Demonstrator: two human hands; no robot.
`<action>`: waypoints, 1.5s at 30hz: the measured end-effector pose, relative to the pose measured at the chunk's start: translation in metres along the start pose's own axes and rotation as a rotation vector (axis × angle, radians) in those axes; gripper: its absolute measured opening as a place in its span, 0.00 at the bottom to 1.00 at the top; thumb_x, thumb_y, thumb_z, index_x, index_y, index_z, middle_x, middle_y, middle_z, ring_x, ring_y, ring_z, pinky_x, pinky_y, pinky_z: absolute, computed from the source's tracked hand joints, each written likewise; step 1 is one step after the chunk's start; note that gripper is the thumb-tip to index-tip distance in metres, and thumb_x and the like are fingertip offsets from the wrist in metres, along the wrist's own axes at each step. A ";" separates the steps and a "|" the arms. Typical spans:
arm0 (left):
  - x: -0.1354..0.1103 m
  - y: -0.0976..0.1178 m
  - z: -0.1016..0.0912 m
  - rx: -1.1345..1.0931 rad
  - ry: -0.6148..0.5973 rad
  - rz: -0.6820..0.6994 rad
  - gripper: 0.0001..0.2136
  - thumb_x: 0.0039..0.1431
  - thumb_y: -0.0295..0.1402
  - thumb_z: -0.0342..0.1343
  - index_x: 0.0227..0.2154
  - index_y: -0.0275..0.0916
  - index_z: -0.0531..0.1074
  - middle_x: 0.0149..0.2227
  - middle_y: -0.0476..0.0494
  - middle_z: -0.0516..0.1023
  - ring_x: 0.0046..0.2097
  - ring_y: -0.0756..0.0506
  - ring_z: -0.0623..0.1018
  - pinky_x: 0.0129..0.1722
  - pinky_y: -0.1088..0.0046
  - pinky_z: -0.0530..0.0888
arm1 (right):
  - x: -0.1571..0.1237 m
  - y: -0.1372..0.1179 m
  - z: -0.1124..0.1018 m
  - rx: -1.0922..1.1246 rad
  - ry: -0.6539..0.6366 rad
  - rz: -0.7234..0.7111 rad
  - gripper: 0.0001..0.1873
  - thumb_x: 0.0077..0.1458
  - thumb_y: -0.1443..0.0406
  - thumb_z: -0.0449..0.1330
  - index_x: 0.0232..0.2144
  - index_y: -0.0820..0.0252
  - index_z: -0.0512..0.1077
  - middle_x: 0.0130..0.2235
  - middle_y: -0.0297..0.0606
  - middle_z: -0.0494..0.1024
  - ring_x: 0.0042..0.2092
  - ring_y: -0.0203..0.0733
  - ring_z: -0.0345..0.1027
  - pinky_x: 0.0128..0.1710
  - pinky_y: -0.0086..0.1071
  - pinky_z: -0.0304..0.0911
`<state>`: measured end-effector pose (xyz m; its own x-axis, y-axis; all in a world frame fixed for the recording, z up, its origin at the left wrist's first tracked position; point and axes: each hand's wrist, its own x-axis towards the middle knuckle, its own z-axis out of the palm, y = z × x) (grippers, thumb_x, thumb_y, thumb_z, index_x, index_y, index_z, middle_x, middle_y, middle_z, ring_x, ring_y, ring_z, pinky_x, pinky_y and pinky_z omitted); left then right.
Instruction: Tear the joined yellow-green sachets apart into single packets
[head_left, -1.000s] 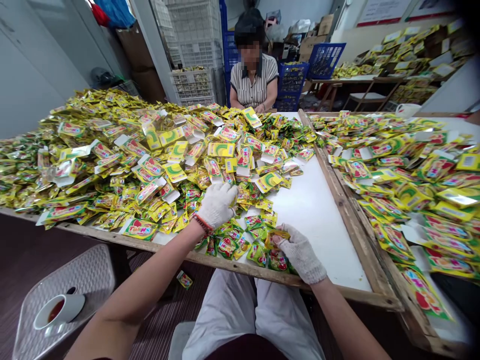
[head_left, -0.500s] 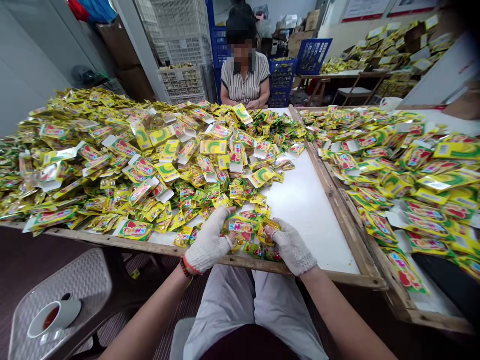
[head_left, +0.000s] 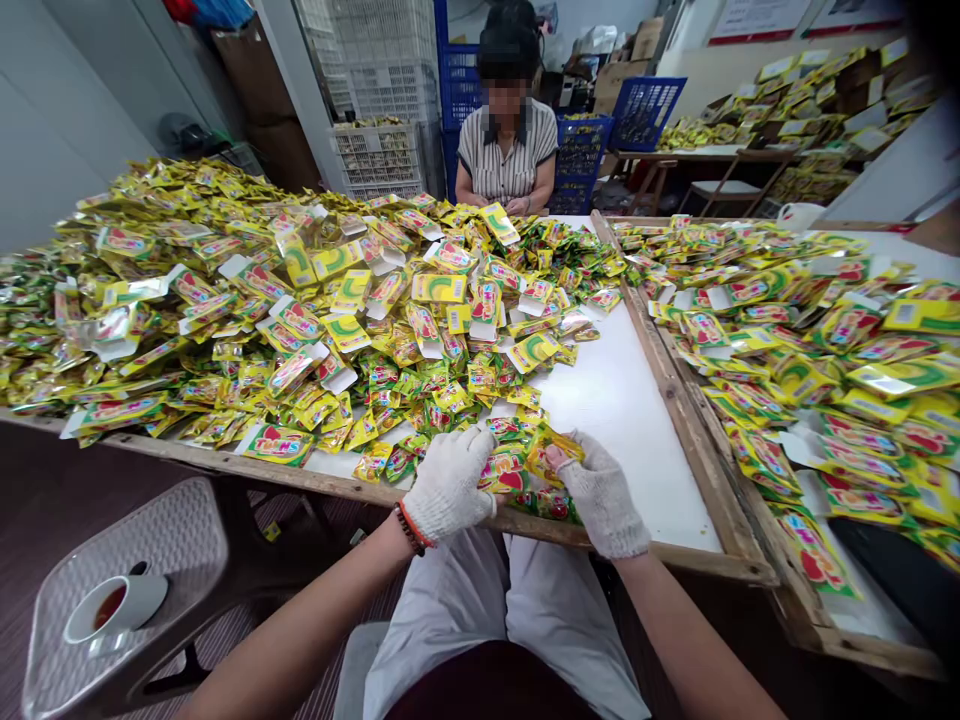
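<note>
Printed box [head_left: 504, 470] and yellow packet [head_left: 551, 455], held at lower centre

Left hand [head_left: 452, 480]: white knitted glove, beaded bracelet [head_left: 409, 530]; closed on the printed box at its left end. Right hand [head_left: 606, 498]: similar glove; thumb and fingers pinching the yellow packet, single or several unclear, just right of the box. Hands apart, both goods between them.

Mixed heap [head_left: 225, 330]: boxes and sachets, left to centre of frame, on white tabletop [head_left: 637, 440]. Wooden divider [head_left: 670, 390]: right of centre. Further boxes [head_left: 840, 370]: right side. Cup [head_left: 135, 605], dark liquid inside: on stool [head_left: 180, 525], lower left. Seated person [head_left: 510, 155], striped shirt: top centre.
</note>
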<state>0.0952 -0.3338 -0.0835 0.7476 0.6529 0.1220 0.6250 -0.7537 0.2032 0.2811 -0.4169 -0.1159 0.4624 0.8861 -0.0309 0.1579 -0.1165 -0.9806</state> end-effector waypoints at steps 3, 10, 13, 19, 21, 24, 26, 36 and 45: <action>-0.003 -0.001 0.000 -0.073 -0.001 0.011 0.28 0.45 0.48 0.64 0.46 0.39 0.66 0.46 0.40 0.72 0.46 0.38 0.71 0.44 0.62 0.68 | 0.001 0.000 -0.010 -0.284 0.072 -0.094 0.15 0.52 0.54 0.58 0.35 0.58 0.70 0.36 0.42 0.79 0.37 0.47 0.72 0.39 0.38 0.69; -0.007 0.003 0.006 -0.111 0.017 0.044 0.29 0.42 0.44 0.67 0.47 0.38 0.66 0.47 0.41 0.71 0.47 0.38 0.70 0.46 0.62 0.68 | 0.002 -0.017 -0.027 -0.381 -0.380 -0.040 0.14 0.53 0.59 0.57 0.39 0.60 0.73 0.39 0.41 0.79 0.38 0.44 0.73 0.37 0.32 0.67; -0.010 0.007 0.015 -0.099 0.022 0.080 0.30 0.41 0.43 0.67 0.48 0.38 0.66 0.47 0.41 0.71 0.48 0.37 0.69 0.47 0.60 0.67 | 0.005 -0.025 -0.028 -0.561 -0.454 -0.098 0.10 0.53 0.63 0.55 0.33 0.60 0.74 0.35 0.41 0.79 0.35 0.44 0.72 0.35 0.32 0.65; -0.009 0.005 0.019 -0.148 0.061 -0.006 0.25 0.44 0.43 0.65 0.44 0.38 0.68 0.43 0.41 0.71 0.45 0.39 0.70 0.43 0.63 0.68 | 0.003 -0.020 -0.026 -0.349 -0.341 -0.013 0.19 0.53 0.59 0.56 0.46 0.61 0.69 0.38 0.41 0.78 0.34 0.42 0.71 0.32 0.31 0.65; -0.007 0.003 0.016 -0.125 0.065 0.010 0.26 0.43 0.42 0.66 0.45 0.38 0.68 0.45 0.41 0.71 0.45 0.39 0.70 0.44 0.62 0.68 | 0.000 -0.016 -0.029 -0.235 -0.360 0.070 0.21 0.54 0.56 0.56 0.47 0.61 0.68 0.34 0.38 0.78 0.29 0.39 0.70 0.26 0.29 0.63; -0.005 0.003 0.016 -0.083 0.047 0.081 0.30 0.41 0.42 0.67 0.49 0.38 0.67 0.47 0.40 0.70 0.46 0.37 0.69 0.45 0.61 0.67 | -0.001 -0.014 -0.031 -0.371 -0.314 0.005 0.14 0.53 0.58 0.57 0.37 0.61 0.74 0.32 0.38 0.78 0.32 0.40 0.70 0.29 0.29 0.63; -0.005 0.005 0.019 -0.078 0.041 0.106 0.31 0.41 0.42 0.67 0.49 0.38 0.67 0.47 0.39 0.71 0.46 0.37 0.69 0.45 0.60 0.67 | -0.001 -0.016 -0.028 -0.499 -0.278 -0.082 0.10 0.52 0.61 0.57 0.32 0.60 0.75 0.34 0.39 0.79 0.36 0.42 0.71 0.34 0.31 0.64; -0.004 0.005 0.023 -0.164 0.076 0.045 0.27 0.43 0.39 0.66 0.48 0.36 0.68 0.45 0.39 0.70 0.45 0.38 0.69 0.44 0.61 0.69 | -0.019 -0.021 -0.019 0.042 -0.499 0.238 0.31 0.54 0.54 0.58 0.56 0.63 0.64 0.20 0.31 0.74 0.20 0.35 0.66 0.18 0.24 0.55; -0.007 0.010 0.026 -0.783 0.197 0.015 0.38 0.46 0.45 0.66 0.58 0.38 0.57 0.53 0.35 0.66 0.52 0.39 0.70 0.51 0.61 0.70 | -0.023 -0.013 -0.001 0.122 -0.457 0.272 0.18 0.54 0.51 0.57 0.28 0.61 0.67 0.14 0.30 0.68 0.15 0.30 0.55 0.16 0.22 0.49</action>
<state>0.1023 -0.3477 -0.1079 0.6559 0.6994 0.2841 0.2218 -0.5383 0.8131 0.2690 -0.4361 -0.1021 0.0420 0.9391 -0.3410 -0.0297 -0.3400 -0.9400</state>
